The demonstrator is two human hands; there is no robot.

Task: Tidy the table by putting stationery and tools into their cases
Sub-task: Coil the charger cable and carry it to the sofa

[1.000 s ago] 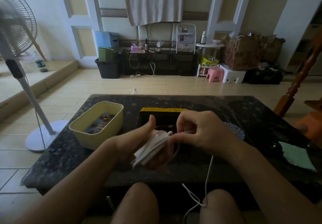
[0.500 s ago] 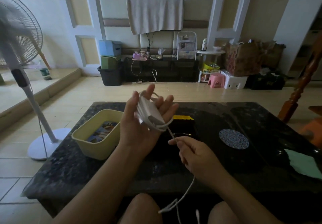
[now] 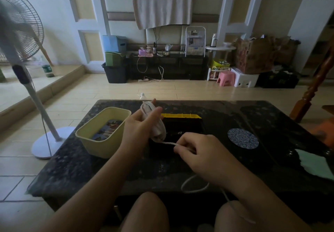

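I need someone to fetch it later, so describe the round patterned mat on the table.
On the dark stone table, look right of the black case with the yellow edge. The mat lies flat there, a round disc with a blue and white swirl pattern, unlike the plain pale green sheet nearer the table's right edge.

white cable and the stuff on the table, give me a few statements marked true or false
1. The left hand has the white cable wound in a bundle around its fingers. True.
2. The right hand is empty and lies flat on the table. False: it pinches the loose strand of the cable, stretched over from the bundle.
3. The yellow tub stands on the left part of the table. True.
4. The round patterned coaster sits inside the yellow tub. False: it lies on the table, to the right of the hands.
5. The cable's free end trails off the near table edge toward the person's knees. True.
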